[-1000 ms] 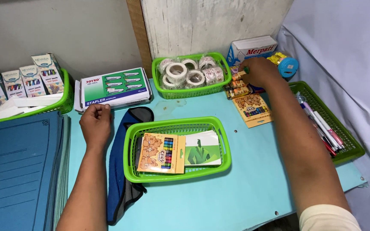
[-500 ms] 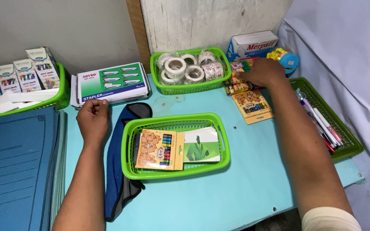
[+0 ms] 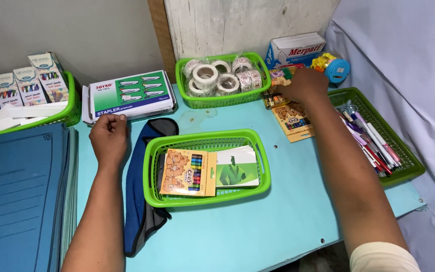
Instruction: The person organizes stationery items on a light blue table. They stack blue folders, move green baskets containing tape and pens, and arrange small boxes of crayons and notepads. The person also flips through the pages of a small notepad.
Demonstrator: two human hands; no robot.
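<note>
Four green baskets point(image 3: 258, 151), two crayon boxes point(image 3: 187, 174), one stapler box point(image 3: 129, 93)

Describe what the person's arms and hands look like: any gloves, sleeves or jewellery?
Both hands are bare: no gloves, rings or watch show on the left hand or the right hand. The forearms are uncovered too. Only the right arm shows clothing, a cream-coloured short sleeve at the bottom edge of the view.
</note>
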